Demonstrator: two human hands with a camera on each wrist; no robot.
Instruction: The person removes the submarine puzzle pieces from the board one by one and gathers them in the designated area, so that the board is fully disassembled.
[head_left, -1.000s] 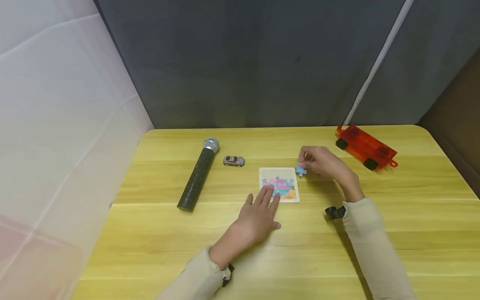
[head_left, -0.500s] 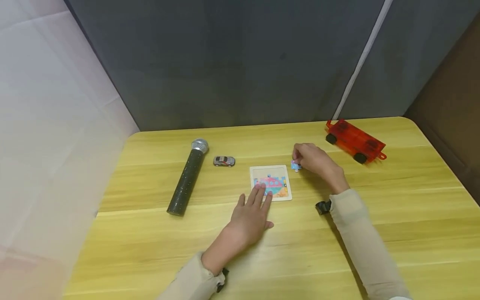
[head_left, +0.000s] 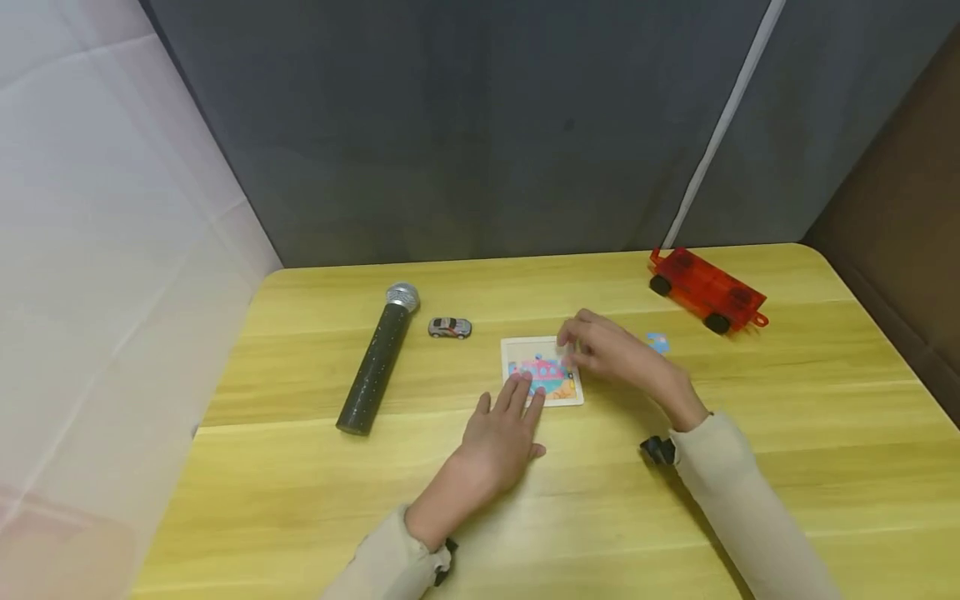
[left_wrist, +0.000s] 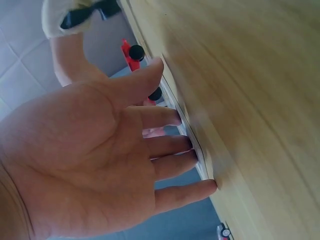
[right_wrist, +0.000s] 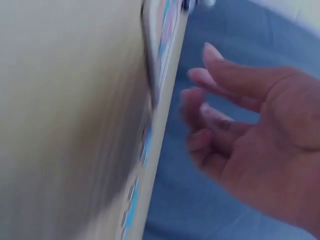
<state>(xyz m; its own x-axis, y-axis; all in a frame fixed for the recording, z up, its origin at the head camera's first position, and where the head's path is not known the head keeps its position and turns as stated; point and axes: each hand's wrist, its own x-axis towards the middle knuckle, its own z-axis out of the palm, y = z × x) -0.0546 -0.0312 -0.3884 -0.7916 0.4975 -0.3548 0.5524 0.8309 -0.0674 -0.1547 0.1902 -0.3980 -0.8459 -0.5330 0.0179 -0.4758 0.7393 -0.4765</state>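
A small puzzle board (head_left: 542, 370) is laid flat on the yellow tabletop (head_left: 787, 433), near the middle. Its near edge is touched by the straight, spread fingers (left_wrist: 172, 145) of the left hand (head_left: 495, 442). The right hand (head_left: 611, 354) is held over the board's right side, with fingers loosely bent and nothing seen in them. A blue puzzle piece (head_left: 658, 342) is lying just beside that hand. A microphone (head_left: 377, 360), a tiny grey car (head_left: 449, 327) and a red toy cart (head_left: 707, 289) are lying farther off.

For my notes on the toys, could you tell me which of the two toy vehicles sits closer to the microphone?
The small grey car, right beside the microphone; the red wheeled cart sits at the table's far right corner.
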